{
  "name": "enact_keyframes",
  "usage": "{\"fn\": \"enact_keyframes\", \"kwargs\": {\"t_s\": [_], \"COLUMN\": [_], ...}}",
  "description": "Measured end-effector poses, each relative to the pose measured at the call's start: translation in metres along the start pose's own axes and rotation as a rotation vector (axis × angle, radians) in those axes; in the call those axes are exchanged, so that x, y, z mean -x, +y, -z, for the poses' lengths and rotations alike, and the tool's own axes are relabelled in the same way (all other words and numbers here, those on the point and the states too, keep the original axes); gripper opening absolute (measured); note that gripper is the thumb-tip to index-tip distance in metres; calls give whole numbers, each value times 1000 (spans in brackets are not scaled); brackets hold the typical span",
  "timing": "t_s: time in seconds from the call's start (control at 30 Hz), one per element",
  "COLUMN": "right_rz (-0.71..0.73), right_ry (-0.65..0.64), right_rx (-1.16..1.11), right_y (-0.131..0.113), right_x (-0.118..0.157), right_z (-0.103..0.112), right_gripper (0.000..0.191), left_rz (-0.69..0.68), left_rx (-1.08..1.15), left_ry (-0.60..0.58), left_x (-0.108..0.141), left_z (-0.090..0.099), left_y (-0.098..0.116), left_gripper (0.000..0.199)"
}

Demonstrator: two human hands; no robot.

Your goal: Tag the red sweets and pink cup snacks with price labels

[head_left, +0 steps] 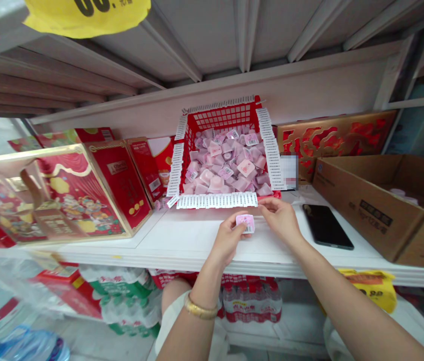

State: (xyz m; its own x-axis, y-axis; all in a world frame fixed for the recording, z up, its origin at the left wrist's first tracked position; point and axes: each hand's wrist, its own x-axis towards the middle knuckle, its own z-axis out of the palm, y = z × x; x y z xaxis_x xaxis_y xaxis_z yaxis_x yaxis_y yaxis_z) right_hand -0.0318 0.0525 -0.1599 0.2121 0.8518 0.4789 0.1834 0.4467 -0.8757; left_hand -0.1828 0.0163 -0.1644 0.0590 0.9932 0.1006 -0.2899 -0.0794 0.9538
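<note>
White shelf (197,240); left hand (229,238) pinching pink cup (245,223); right hand (277,218) nearly closed at red basket's (222,116) label strip (217,200).

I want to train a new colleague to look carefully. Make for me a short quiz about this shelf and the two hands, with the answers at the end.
1. What does the left hand hold? A) a pen; B) a small pink cup; C) a bottle.
2. True or false: the black phone lies on the white shelf, beside the cardboard box.
3. Fill in the missing word: the hand with its fingers at the near edge of the red basket is the ____ hand.

Key: 1. B; 2. True; 3. right
</note>
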Motion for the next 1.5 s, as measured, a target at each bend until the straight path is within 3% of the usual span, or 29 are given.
{"fn": "enact_keyframes", "kwargs": {"t_s": [0.5, 0.7, 0.87, 1.07, 1.5], "right_rz": [-123, -38, 11, -48, -119], "right_ry": [114, 108, -29, -219, -235], "right_rx": [-126, -163, -159, -121, -170], "right_y": [-7, -8, -8, -7, -6], "right_x": [-2, 4, 15, 21, 22], "right_z": [-5, 0, 4, 4, 3], "right_gripper": [25, 20, 17, 19, 17], "left_rz": [1, 3, 38, 46, 16], "left_rx": [33, 32, 73, 90, 39], "left_ry": [-15, -23, -43, -68, -56], "left_x": [0, -1, -3, -2, 1], "left_z": [-1, 0, 1, 2, 0], "left_y": [-1, 0, 1, 3, 3], "left_gripper": [33, 27, 26, 29, 29]}}
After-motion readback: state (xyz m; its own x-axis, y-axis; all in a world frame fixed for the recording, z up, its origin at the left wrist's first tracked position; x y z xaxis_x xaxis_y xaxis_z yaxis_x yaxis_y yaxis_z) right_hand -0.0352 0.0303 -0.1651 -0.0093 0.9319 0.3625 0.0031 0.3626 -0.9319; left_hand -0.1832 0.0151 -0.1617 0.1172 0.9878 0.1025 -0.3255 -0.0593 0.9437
